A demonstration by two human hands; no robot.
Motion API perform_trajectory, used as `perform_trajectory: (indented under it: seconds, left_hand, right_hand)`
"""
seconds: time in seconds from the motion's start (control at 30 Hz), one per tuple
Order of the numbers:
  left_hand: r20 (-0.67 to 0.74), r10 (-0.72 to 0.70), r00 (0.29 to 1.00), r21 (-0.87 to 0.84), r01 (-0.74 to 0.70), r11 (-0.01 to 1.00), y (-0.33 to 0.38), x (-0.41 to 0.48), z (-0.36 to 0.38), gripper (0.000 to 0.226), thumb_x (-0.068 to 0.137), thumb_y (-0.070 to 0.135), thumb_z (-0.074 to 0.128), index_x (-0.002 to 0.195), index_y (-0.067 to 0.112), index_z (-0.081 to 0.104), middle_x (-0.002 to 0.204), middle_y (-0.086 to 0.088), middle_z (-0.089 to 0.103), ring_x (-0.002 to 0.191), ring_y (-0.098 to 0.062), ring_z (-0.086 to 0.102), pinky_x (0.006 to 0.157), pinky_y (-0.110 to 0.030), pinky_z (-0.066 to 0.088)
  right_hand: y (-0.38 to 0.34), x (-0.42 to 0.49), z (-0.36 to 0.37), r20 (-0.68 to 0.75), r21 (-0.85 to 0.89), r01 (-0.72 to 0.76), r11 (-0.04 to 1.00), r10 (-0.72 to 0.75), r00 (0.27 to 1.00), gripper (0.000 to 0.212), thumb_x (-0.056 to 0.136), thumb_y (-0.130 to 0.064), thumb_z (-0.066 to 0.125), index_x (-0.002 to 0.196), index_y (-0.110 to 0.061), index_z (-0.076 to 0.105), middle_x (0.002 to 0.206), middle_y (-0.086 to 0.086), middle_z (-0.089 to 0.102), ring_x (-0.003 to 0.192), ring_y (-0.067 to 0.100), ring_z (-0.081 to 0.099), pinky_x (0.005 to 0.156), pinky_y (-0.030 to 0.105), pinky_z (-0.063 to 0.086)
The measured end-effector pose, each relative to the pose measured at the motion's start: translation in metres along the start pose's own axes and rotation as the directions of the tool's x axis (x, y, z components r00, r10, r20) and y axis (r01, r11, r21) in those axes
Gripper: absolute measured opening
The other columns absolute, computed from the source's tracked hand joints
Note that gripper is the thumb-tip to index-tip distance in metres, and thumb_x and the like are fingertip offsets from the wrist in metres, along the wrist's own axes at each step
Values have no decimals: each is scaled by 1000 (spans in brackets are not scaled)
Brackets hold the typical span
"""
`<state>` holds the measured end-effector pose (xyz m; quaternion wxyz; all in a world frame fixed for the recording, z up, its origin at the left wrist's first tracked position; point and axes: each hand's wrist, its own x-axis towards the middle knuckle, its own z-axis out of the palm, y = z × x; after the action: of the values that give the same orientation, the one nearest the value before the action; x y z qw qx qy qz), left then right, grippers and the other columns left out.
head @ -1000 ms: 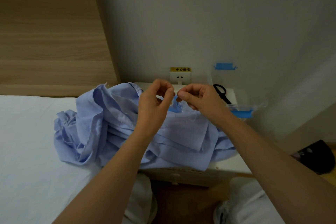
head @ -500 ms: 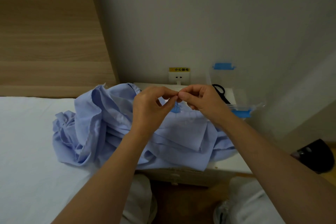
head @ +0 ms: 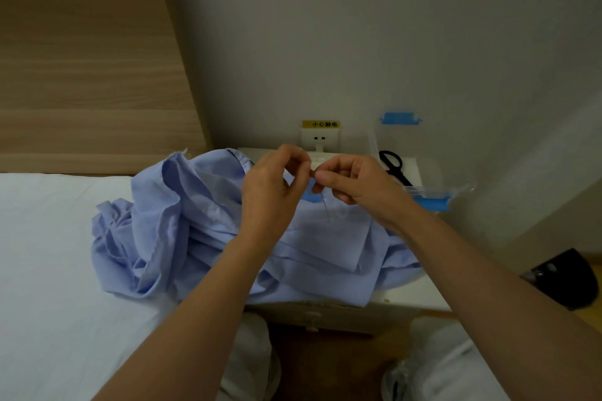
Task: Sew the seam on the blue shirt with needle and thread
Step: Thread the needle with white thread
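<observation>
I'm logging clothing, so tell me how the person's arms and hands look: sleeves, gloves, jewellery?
The left forearm and right forearm are bare to the frame's lower edge, with no sleeves in view. The left hand and right hand wear no gloves, and no ring, watch or bracelet shows.

Light-blue shirt [head: 202, 221], black scissors [head: 394, 166]

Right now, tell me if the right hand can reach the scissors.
Probably yes: the scissors lie just behind the right hand, nothing between them, though its fingers are pinching what looks like thread.
</observation>
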<state>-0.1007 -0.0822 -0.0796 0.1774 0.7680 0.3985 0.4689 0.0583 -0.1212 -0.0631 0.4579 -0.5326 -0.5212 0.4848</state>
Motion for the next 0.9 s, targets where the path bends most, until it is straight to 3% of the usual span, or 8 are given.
perform_trajectory:
  seconds: [0.1,0.27,0.4,0.5,0.6,0.67,0.77,0.9]
  left_hand:
    - [69,-135,988,-205,146,968,3,-1,1,7,97,13,52,91,16,55,78,6,63,70,-7,62,60,-18,49]
    - [212,-299,930,-479,366,798,8,-2,3,9,101,11,44,93,10,48,86,-14,63,74,-21,69,62,-22,53]
    - [341,-412,845,-572,534,622,13,-1,2,8,101,11,45,98,6,50,88,-13,67,73,-21,70,64,-24,55]
    - [404,-471,784,-552,620,558,13,0,1,17,96,11,55,110,2,55,87,-11,70,74,-18,71,66,-24,57]
    - [482,-418,770,-465,630,623,9,0,3,24,88,7,65,112,3,62,91,-17,72,83,-24,71,72,-26,57]
    - [485,-378,788,-437,593,676,8,-1,4,16,87,5,66,103,4,67,84,-13,73,78,-18,70,71,-23,56]
    - [429,-349,833,-442,531,723,5,0,3,7,87,0,64,86,5,68,73,-8,71,66,-11,67,64,-19,54]
    - [302,-419,856,-453,515,727,-1,1,-2,5,87,3,65,88,7,67,79,-8,71,67,-10,68,64,-18,55]
  right_hand:
    - [-1,0,0,-7,-9,11,1000,-11,1000,17,91,-15,65,100,-2,69,84,12,72,49,2,44,51,14,39]
    - [-3,-1,1,-66,-16,59,998,-60,996,16,90,-9,64,100,3,66,78,7,67,50,-2,51,52,11,41]
    - [-3,1,2,-134,-10,121,993,-121,984,17,92,0,59,103,12,63,81,12,65,51,-6,57,53,6,43]
    - [-1,5,1,-189,-20,132,991,-133,973,15,92,0,60,101,12,64,80,12,66,50,-6,57,52,6,42]
    - [4,9,-1,-217,-83,131,988,-146,965,12,90,-4,64,96,5,67,81,6,67,60,-5,60,59,8,45]
    - [6,11,-1,-224,-105,128,986,-148,963,12,89,-7,66,95,2,69,83,3,68,70,-4,63,66,10,49]
    - [7,11,-2,-236,-114,130,985,-154,959,11,88,-11,68,94,-3,71,88,2,69,77,-3,63,71,9,49]
    - [8,10,-3,-277,-85,131,988,-150,949,10,86,-12,70,93,-5,72,89,5,71,78,-1,63,71,9,48]
